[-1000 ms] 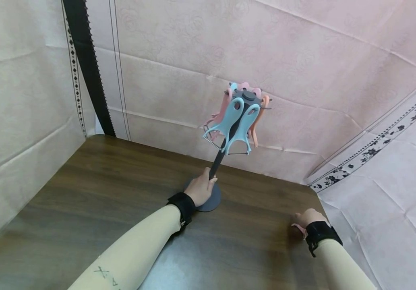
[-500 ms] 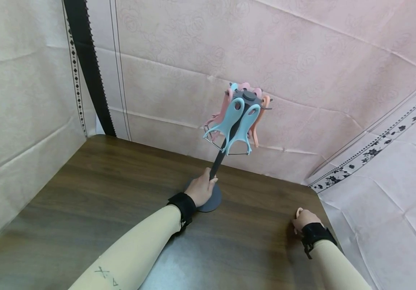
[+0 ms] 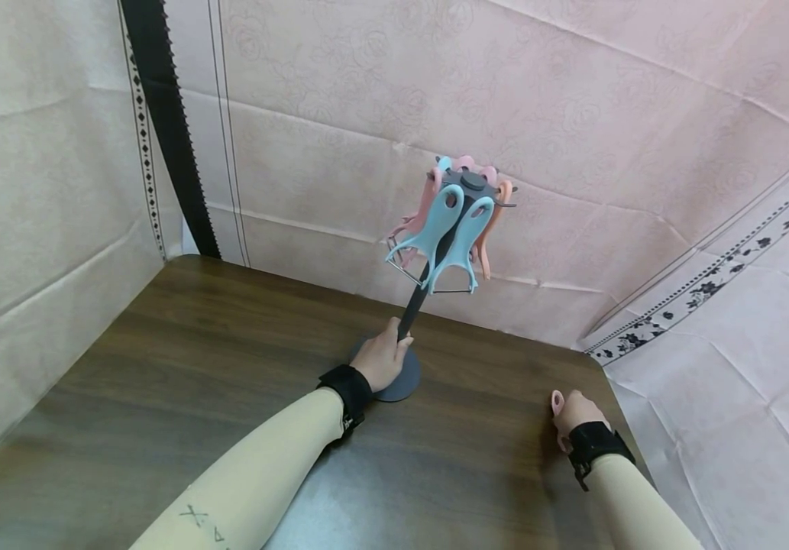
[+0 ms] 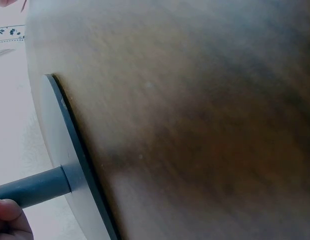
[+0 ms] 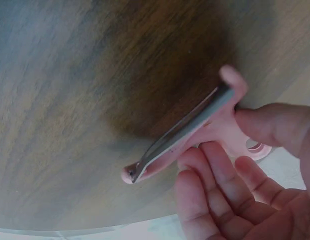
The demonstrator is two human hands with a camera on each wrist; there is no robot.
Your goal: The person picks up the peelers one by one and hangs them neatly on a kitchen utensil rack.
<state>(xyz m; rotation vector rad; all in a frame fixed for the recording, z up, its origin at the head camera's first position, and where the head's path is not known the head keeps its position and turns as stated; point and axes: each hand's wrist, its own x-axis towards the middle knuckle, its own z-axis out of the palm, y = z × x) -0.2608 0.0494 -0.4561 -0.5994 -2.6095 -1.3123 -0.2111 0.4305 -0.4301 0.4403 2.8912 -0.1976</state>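
My left hand (image 3: 380, 359) grips the lower part of a dark grey stand's pole (image 3: 411, 309), just above its round base (image 4: 60, 130). Y-shaped peelers hang from hooks round the top of the stand: two light blue peelers (image 3: 442, 225) in front, pink peelers (image 3: 425, 206) at the left and back, and an orange peeler (image 3: 493, 229) at the right. Over the table's right side, my right hand (image 3: 578, 412) pinches a pink peeler (image 5: 225, 125) between thumb and fingers. Its metal blade (image 5: 180, 130) faces the table, and its holed handle end shows beside the hand.
The brown wooden table (image 3: 229, 367) reaches back to a pale patterned cloth (image 3: 339, 114) hung behind it. More cloth hangs at both sides, and a black strip (image 3: 167, 130) runs down the back left corner. One front hook (image 3: 506, 205) of the stand sticks out bare.
The pink peeler has turned in my right hand, so its handle end now points up and away. That hand has shifted slightly left. My left hand and the stand stay still.
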